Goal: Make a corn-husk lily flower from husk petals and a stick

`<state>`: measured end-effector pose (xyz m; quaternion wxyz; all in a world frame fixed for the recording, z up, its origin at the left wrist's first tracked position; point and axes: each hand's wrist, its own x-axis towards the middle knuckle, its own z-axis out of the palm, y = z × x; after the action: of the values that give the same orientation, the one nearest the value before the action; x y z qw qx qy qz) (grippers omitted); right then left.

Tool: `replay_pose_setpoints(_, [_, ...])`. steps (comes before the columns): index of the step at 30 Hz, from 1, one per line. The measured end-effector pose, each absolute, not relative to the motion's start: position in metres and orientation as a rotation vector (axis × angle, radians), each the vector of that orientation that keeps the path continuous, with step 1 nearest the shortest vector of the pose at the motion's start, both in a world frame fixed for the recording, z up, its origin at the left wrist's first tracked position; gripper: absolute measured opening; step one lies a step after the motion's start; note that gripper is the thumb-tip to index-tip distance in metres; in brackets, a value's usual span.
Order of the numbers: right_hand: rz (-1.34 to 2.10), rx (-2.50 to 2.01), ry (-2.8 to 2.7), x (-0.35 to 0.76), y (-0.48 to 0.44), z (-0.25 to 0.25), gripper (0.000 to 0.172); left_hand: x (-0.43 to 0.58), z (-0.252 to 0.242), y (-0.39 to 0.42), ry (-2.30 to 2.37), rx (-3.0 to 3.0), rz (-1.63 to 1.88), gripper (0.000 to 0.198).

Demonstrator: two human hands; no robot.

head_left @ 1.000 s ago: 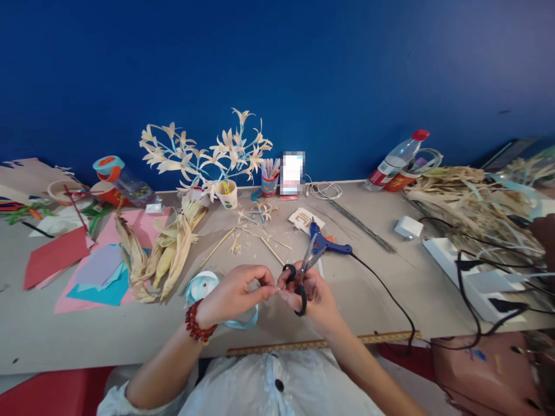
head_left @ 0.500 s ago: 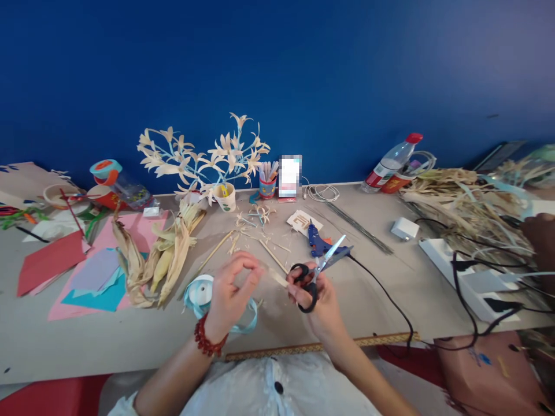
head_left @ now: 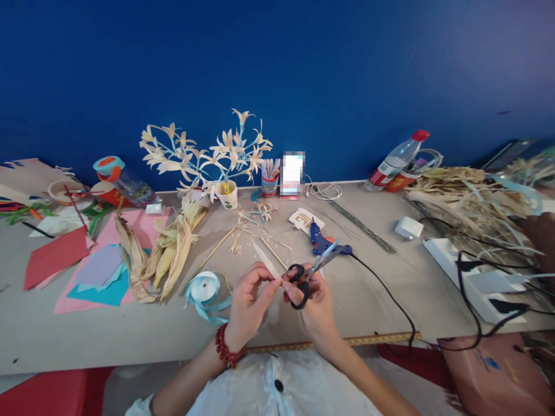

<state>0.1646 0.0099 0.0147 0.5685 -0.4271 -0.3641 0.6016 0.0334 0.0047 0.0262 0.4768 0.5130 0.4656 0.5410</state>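
Note:
My left hand (head_left: 251,297) pinches a pale, pointed strip of corn husk (head_left: 266,261) near its lower end, the tip slanting up and to the left. My right hand (head_left: 315,303) has black-handled scissors (head_left: 299,294) in its fingers, their blades pointing up and right, away from the strip. The fingertips of both hands nearly meet at the strip's lower end; whether the right ones also grip it I cannot tell. Left of my left hand lies a roll of light blue ribbon (head_left: 203,288). A blue glue gun (head_left: 323,244) rests beyond the scissors.
Corn husks (head_left: 167,263) lie over coloured paper (head_left: 102,289) on the left. Husk flowers stand in a paper cup (head_left: 228,197) at the back. Thin wires (head_left: 364,226), a power strip (head_left: 451,271) and cables occupy the right. Another person's hand (head_left: 541,231) is at the right edge.
My left hand has moved right, up to my right hand, and now pinches the strip. The strip has swung to point farther up. The scissors' blades have come closer together.

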Motion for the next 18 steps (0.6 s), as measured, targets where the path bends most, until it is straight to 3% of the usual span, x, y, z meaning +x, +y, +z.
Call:
replay_pose_setpoints(5, [1.428, -1.086, -1.010, 0.170, 0.010, 0.016, 0.035, 0.033, 0.024, 0.004, 1.108, 1.039, 1.329, 0.015])
replay_pose_setpoints(10, [1.611, -1.066, -1.335, 0.182, 0.005, 0.009, 0.049, 0.025, 0.034, 0.010, 1.082, 0.952, 1.333, 0.014])
replay_pose_setpoints(18, [1.751, -1.055, -1.346, 0.183, -0.002, 0.007, 0.055, 0.026, 0.037, 0.014, 1.071, 0.944, 1.329, 0.015])
